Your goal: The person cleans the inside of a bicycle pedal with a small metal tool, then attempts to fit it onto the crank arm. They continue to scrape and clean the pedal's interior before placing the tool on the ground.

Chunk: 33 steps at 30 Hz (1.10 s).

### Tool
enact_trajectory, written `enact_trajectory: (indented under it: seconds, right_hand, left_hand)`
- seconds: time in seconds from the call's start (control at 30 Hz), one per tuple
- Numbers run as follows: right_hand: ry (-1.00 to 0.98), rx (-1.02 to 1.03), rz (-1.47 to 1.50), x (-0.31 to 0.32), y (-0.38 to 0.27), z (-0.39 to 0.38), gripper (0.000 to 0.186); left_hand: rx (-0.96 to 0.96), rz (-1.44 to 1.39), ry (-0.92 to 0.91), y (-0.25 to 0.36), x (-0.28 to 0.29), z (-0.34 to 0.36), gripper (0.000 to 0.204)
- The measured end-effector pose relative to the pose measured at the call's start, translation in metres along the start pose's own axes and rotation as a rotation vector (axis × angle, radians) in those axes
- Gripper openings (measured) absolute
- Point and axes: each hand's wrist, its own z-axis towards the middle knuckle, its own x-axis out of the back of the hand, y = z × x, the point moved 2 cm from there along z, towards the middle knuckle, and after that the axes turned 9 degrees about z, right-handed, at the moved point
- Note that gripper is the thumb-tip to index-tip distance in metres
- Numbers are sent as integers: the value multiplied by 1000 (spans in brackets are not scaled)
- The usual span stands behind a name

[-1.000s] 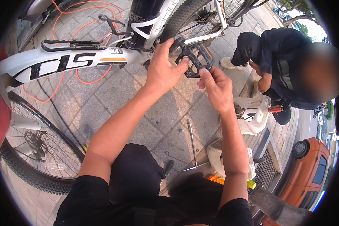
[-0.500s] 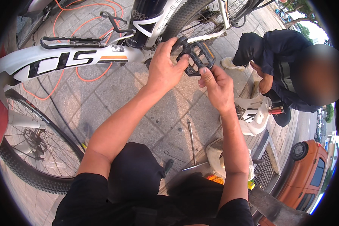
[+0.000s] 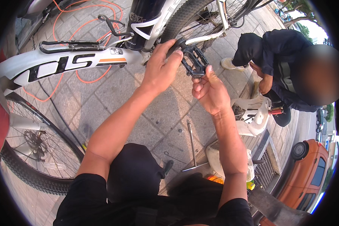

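A white bicycle frame (image 3: 75, 64) with black graphics and an orange stripe crosses the upper left. At its crank hangs a black platform pedal (image 3: 195, 60), held between my two hands. My left hand (image 3: 159, 71) grips the pedal's inner end, fingers wrapped by the crank and thumb on top. My right hand (image 3: 211, 92) pinches the outer lower corner with the thumb, its other fingers curled beneath, palm partly upward. The knobby rear tire (image 3: 175, 24) stands just behind. A long metal tool (image 3: 191, 139) lies on the paving below my hands.
A person (image 3: 275, 67) in dark clothes crouches at right beside white plastic parts (image 3: 252, 118) and a metal grate (image 3: 263, 173). An orange hose (image 3: 86, 81) loops behind the frame. The front wheel (image 3: 37, 177) is at lower left. An orange car (image 3: 305, 173) stands beyond.
The pedal has tilted to a different angle. My right hand has moved slightly down and left and rolled palm-up. My left hand has shifted a little left.
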Motion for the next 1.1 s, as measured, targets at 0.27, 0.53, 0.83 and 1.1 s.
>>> enact_trajectory:
  seconds: [0.27, 0.53, 0.83, 1.1]
  right_hand:
    - [77, -85, -151, 14, 1, 0, 66]
    - [127, 990, -1491, -5, -11, -45, 58]
    - [42, 1042, -1527, -14, -10, -20, 34]
    - [144, 225, -430, -15, -13, -12, 36]
  left_hand:
    - [-162, 228, 64, -9, -6, -4, 52]
    - [-178, 249, 86, -12, -7, -5, 57]
    - [-144, 302, 68, -8, -9, -4, 57]
    - [-125, 250, 74, -11, -8, -5, 57]
